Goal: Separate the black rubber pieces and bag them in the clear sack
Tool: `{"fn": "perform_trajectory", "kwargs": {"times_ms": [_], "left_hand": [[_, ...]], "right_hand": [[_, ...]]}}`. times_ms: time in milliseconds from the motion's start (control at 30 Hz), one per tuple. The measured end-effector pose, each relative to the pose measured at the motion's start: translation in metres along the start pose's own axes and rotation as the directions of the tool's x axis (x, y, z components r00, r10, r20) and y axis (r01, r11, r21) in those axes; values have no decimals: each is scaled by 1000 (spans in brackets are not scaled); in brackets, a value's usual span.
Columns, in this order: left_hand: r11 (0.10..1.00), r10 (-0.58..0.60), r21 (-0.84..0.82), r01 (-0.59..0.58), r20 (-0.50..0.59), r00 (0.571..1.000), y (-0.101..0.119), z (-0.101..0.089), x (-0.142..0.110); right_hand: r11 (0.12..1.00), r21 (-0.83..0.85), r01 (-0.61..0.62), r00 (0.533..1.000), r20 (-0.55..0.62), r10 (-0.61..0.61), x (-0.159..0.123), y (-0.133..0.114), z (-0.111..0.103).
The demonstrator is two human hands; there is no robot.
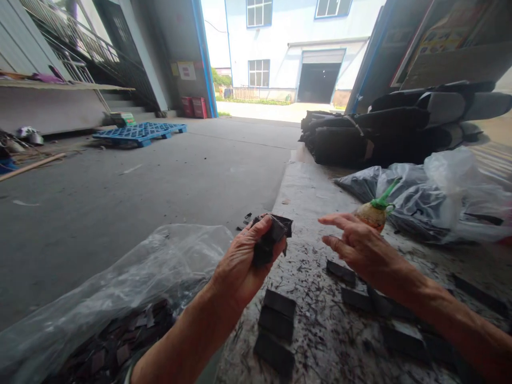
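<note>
My left hand (pixel 244 261) is closed around a bunch of black rubber-like pieces (pixel 272 237), held above the worktable's (pixel 304 186) left edge. My right hand (pixel 354 248) hovers just to the right of it, fingers stretched out and apart, holding nothing. Under and between the hands lie flat black rectangular pieces: a stack (pixel 276 325) near the front edge and several more (pixel 340 272) spread under my right forearm. A small bottle with a green cap (pixel 376 210) stands just behind my right hand.
A clear plastic bag (pixel 120 304) full of dark scraps sits at lower left beside the table. Another clear bag of dark material (pixel 432 197) and stacked black foam rolls (pixel 400 128) lie at the right rear. A blue pallet (pixel 140 132) rests on the concrete floor.
</note>
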State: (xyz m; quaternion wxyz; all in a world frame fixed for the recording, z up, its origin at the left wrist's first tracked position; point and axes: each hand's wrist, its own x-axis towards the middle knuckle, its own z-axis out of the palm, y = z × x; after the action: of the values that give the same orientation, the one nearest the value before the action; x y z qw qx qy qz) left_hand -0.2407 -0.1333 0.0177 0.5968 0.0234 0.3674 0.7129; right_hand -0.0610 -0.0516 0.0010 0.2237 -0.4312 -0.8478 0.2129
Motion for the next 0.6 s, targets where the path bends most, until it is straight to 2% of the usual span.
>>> {"fn": "perform_trajectory", "kwargs": {"times_ms": [67, 167, 267, 400, 600], "left_hand": [[1000, 10, -27, -11, -39, 999, 10, -2, -10], [997, 44, -63, -51, -103, 994, 25, -12, -28], [991, 91, -80, -106, -177, 980, 37, -34, -45], [983, 118, -106, -153, -277, 954, 48, -73, -63], [958, 37, -235, -166, -473, 880, 52, -134, -86]], "right_hand": [[991, -78, 108, 994, -4, -109, -8, -11, 3], [985, -29, 168, 962, 221, -157, -27, -29, 18], [989, -28, 148, 913, 388, -126, -43, -45, 38], [987, -107, 123, 901, 429, -66, -46, -59, 53], [974, -218, 64, 878, 476, 49, -37, -76, 56]]}}
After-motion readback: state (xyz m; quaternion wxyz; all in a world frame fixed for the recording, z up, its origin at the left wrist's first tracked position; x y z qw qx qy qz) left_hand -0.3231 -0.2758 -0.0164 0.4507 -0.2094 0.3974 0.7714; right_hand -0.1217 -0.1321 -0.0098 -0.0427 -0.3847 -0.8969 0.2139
